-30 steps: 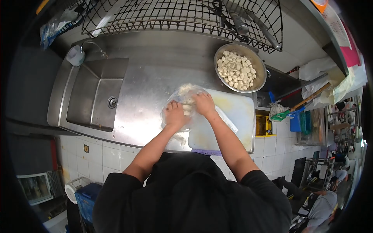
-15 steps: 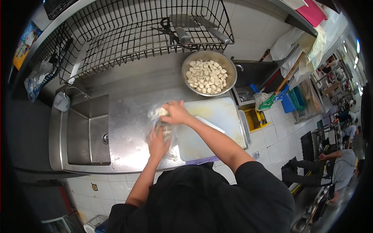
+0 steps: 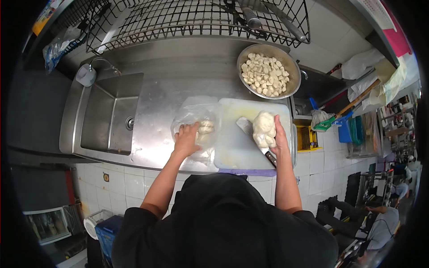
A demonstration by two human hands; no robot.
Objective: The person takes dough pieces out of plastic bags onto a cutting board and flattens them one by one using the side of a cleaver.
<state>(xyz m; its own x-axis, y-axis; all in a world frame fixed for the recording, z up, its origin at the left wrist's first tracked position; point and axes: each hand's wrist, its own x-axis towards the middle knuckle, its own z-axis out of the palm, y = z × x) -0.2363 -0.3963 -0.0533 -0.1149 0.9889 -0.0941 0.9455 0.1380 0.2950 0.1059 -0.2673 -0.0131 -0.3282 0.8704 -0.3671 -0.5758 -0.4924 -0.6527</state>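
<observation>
My right hand (image 3: pixel 280 139) holds a pale, lumpy white piece (image 3: pixel 264 128) above the right part of the white cutting board (image 3: pixel 232 149). Under that piece lies a knife (image 3: pixel 246 126) with a dark handle, slanting across the board. My left hand (image 3: pixel 187 140) rests with fingers spread on a clear plastic bag (image 3: pixel 190 109) left of the board. More pale lumps (image 3: pixel 205 128) show inside the bag beside my left fingers. Behind the board stands a metal bowl (image 3: pixel 295 76) of small, pale, rounded pieces (image 3: pixel 264 73).
A sink (image 3: pixel 109 118) is set into the steel counter (image 3: pixel 154 96) at left. A black wire rack (image 3: pixel 178 22) with knives and scissors hangs above. A yellow crate (image 3: pixel 307 138) stands right of the counter. A person in grey (image 3: pixel 383 227) is at lower right.
My right hand has left the bag and moved right over the board with a pale lump. The knife on the board is now uncovered. My left hand stays at the bag, its fingers spread.
</observation>
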